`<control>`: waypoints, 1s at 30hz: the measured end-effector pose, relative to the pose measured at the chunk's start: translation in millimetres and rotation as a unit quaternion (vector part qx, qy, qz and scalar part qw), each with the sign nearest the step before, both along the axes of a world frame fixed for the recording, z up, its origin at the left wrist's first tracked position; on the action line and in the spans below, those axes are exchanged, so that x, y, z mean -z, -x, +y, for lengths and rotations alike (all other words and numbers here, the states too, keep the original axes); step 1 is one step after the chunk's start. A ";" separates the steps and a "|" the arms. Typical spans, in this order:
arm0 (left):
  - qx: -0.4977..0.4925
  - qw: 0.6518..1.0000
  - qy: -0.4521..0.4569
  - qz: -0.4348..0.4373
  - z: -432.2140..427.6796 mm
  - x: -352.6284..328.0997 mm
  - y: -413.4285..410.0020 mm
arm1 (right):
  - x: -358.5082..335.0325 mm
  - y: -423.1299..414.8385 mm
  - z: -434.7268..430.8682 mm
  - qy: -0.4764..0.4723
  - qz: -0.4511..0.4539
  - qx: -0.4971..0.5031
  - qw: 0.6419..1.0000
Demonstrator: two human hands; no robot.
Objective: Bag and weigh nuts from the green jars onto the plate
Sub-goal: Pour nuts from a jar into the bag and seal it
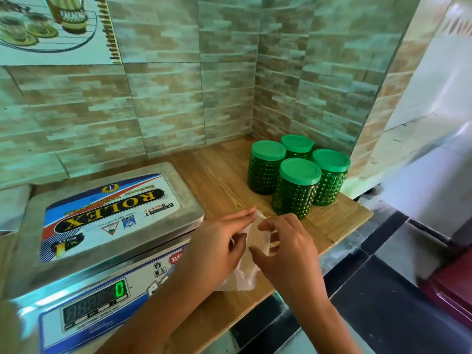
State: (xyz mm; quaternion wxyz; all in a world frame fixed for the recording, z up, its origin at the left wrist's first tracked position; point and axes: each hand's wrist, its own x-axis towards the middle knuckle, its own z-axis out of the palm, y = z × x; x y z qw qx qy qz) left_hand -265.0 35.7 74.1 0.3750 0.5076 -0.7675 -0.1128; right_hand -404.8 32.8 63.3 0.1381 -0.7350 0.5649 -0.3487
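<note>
Several green jars with green lids stand closed in a cluster at the back right of the wooden counter. A clear plastic bag hangs between my two hands, just right of the scale. My left hand pinches the bag's left edge near its mouth. My right hand pinches the opposite edge with thumb and fingers. The digital scale has a steel weighing plate with a printed label, and its display reads 0. Nothing lies on the plate.
Tiled walls close the counter at the back and right corner. The counter's right edge drops to a dark tiled floor. A white appliance stands to the right, and a dark red object sits low at the right.
</note>
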 end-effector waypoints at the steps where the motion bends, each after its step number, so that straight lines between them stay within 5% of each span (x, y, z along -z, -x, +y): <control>1: 0.002 1.000 -0.012 -0.020 -2.1 -3.3 1.4 | -0.4 3.1 -2.8 0.008 0.010 0.002 1.000; 7: -0.042 0.996 -0.001 -0.080 -11.0 -16.9 0.4 | -8.2 30.1 -23.0 0.039 -0.009 0.018 0.999; 12: -0.003 0.997 -0.032 -0.069 -19.1 -13.9 16.6 | -14.4 24.0 -20.2 -0.036 0.109 0.000 0.993; 16: -0.024 0.995 -0.045 -0.086 -27.5 -13.1 21.6 | -11.9 31.6 -26.1 -0.031 0.051 0.010 0.998; 24: 0.015 0.995 -0.063 -0.082 -43.1 -13.5 30.8 | -19.8 41.1 -22.3 0.189 0.021 -0.008 0.982; 27: 0.059 0.991 -0.115 -0.021 -48.4 -17.1 31.7 | -21.8 36.0 -30.3 0.076 0.168 -0.085 0.979; 30: 0.076 0.983 -0.164 0.009 -52.5 -15.5 29.1 | -20.8 30.6 -42.8 -0.067 0.324 -0.142 0.933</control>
